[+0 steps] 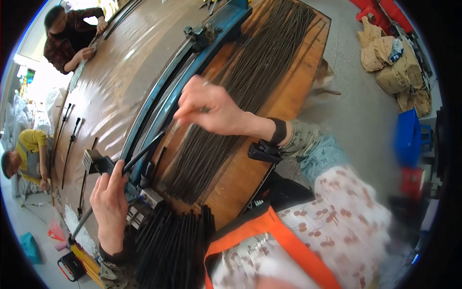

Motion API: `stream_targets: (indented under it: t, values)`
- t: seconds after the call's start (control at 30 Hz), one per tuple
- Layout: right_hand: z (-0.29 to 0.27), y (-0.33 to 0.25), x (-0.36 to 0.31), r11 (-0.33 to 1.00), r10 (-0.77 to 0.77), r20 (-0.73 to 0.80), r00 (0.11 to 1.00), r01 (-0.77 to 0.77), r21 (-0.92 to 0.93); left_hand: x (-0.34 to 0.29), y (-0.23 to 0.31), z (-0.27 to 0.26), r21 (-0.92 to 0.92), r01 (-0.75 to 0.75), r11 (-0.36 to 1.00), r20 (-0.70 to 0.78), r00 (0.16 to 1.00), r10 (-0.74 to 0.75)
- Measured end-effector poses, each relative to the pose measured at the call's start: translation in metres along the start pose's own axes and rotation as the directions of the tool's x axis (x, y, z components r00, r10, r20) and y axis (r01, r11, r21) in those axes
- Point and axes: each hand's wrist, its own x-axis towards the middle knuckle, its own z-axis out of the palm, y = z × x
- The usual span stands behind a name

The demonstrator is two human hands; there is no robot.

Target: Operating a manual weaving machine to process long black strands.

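My left hand is closed round a slim black tube, which slants up and to the right beside the blue metal rail. The tube's far end points toward my right hand. That hand is raised over the rail's right side, slightly blurred, its fingers curled together in a pinch. Whatever may be between those fingers cannot be made out. Below my right forearm lies a wide bundle of thin dark rods on an orange-brown wooden board. Several black tubes are stacked close to my left wrist.
A metal clamp block sits on the rail's far part. Two people work along the left side of the film-covered table. Brown sacks and cartons and a blue bin stand at the right.
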Motion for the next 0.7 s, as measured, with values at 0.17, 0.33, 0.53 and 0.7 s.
stream_targets:
  t: [0.17, 0.33, 0.53, 0.7]
  values:
    - [0.028, -0.004, -0.006, 0.852, -0.428, 0.138, 0.893, 0.449, -0.267, -0.018, -0.002, -0.005, 0.06, -0.053, 0.997, -0.029, 0.998, 0.054]
    - [0.043, 0.013, -0.019, 0.862, -0.391, 0.129, 0.911, 0.412, -0.296, -0.042, -0.005, -0.002, 0.102, 0.022, 0.995, -0.083, 0.996, -0.013]
    - [0.025, 0.039, 0.01, 0.798, -0.29, 0.165, 0.943, 0.333, -0.503, -0.114, -0.082, -0.042, 0.134, 0.39, 0.911, -0.376, 0.871, -0.317]
    - [0.073, 0.045, 0.014, 0.957, 0.114, 0.303, 0.946, -0.023, -0.289, -0.138, -0.098, -0.091, 0.221, 0.387, 0.895, -0.527, 0.82, -0.224]
